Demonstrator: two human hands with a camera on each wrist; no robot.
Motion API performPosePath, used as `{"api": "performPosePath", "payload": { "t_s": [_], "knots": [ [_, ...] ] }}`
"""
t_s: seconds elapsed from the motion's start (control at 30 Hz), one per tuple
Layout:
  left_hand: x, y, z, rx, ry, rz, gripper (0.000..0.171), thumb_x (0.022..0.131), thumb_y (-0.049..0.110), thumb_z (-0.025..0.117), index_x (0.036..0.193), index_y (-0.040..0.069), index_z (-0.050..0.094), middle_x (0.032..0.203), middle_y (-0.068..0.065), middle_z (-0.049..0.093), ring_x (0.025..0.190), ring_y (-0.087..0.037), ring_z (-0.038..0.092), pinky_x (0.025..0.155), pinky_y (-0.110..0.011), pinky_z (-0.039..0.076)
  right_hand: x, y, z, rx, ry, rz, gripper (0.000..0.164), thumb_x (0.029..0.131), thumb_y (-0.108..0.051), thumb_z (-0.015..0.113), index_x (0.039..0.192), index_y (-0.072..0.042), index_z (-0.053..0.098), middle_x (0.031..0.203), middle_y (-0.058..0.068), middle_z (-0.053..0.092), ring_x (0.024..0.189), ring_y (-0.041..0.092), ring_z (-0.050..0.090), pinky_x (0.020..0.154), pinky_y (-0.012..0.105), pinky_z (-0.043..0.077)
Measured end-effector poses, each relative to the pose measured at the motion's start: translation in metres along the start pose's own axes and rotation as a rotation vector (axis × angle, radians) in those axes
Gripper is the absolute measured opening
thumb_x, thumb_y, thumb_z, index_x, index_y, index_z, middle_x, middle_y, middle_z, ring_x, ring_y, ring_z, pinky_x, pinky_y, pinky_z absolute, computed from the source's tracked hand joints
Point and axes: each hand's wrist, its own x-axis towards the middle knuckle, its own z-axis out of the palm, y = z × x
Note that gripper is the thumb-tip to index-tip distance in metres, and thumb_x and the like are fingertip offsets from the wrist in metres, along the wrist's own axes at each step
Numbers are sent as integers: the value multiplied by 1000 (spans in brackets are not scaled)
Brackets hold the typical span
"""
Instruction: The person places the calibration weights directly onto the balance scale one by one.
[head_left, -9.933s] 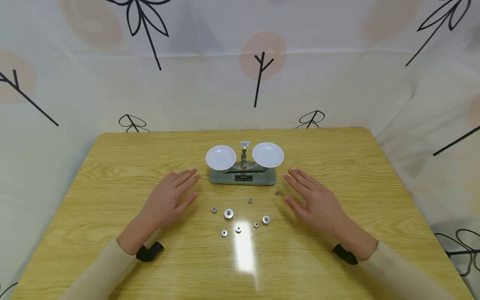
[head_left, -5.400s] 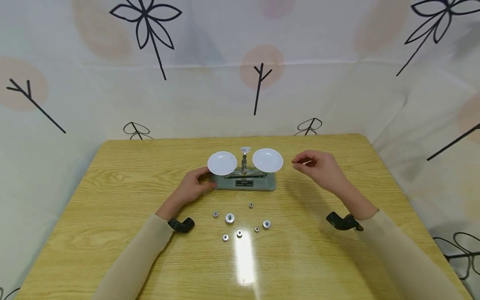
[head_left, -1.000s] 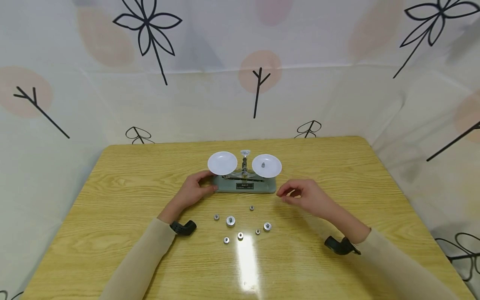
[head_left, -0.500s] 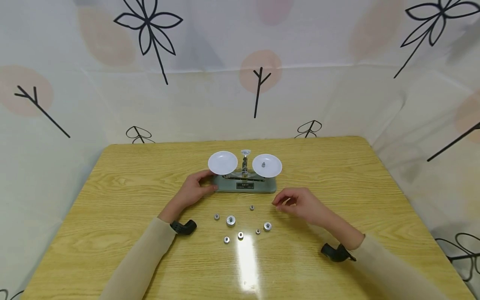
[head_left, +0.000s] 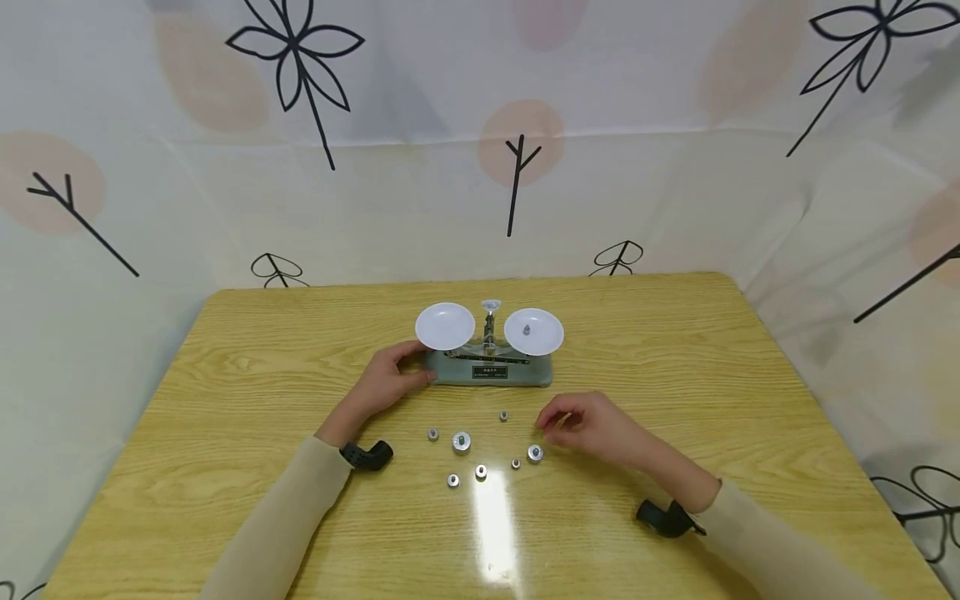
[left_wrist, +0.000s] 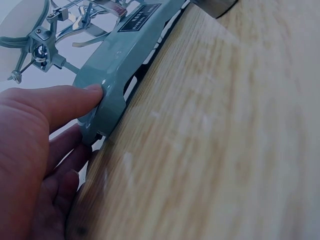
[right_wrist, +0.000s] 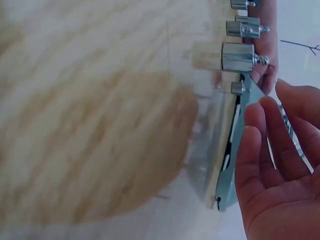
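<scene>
A teal balance scale [head_left: 517, 373] stands at mid-table, with two white pans. My left hand [head_left: 378, 383] grips the left end of its base; in the left wrist view the thumb [left_wrist: 75, 102] lies on the front and fingers reach behind and below. On the right pan [head_left: 547, 340] stands a small metal weight [head_left: 527, 330]; the left pan [head_left: 445, 326] bears nothing. My right hand [head_left: 592, 427], fingers loosely curved and holding nothing, hovers just beyond a medium weight [head_left: 535, 453]. In the right wrist view its fingers [right_wrist: 250, 155] are apart from the weights.
Several metal weights of different sizes lie scattered in front of the scale, among them a large one [head_left: 461, 443] and small ones [head_left: 503, 415] near the base. A wooden table [head_left: 300, 333] carries everything. A patterned cloth [head_left: 420, 208] hangs behind.
My left hand has taken hold of the scale's base. One small weight has gone from the table's right side onto the right pan. Lately my right hand has moved down and left toward the weights.
</scene>
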Motion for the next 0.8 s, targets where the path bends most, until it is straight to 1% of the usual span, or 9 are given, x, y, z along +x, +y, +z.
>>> {"api": "performPosePath", "payload": {
  "t_s": [0.23,0.37,0.5,0.6,0.8],
  "knots": [
    [0,2,0,7,6,-3,47,88,3,74,133,-2,60,135,-18,59,129,-33,51,107,-50,40,-1,2,7,49,-61,5,16,89,-5,75,104,-8,72,100,5,71,89,19,64,77,29,55],
    [0,0,1,18,12,1,47,88,3,74,132,-2,61,134,-18,60,128,-33,52,106,-50,41,-2,0,10,66,-90,15,17,88,-5,75,105,-9,73,100,2,70,88,20,64,78,29,55],
    [5,-21,5,18,24,7,48,88,3,75,133,-1,60,135,-18,59,129,-34,51,108,-51,39,-3,1,12,56,-98,15,17,88,-7,76,105,-10,73,100,1,70,87,18,63,77,28,54],
    [10,-37,7,13,30,6,50,88,6,76,135,1,60,136,-16,59,130,-32,50,109,-51,37,-3,2,13,54,-97,6,17,88,-8,76,105,-10,73,101,1,71,87,17,63,77,27,54],
    [11,-43,6,4,19,0,50,87,14,78,134,9,63,135,-8,60,130,-25,51,109,-47,39,-3,3,16,47,-101,-19,18,87,-9,78,104,-10,73,100,1,71,83,15,61,75,27,53]
  ]
}}
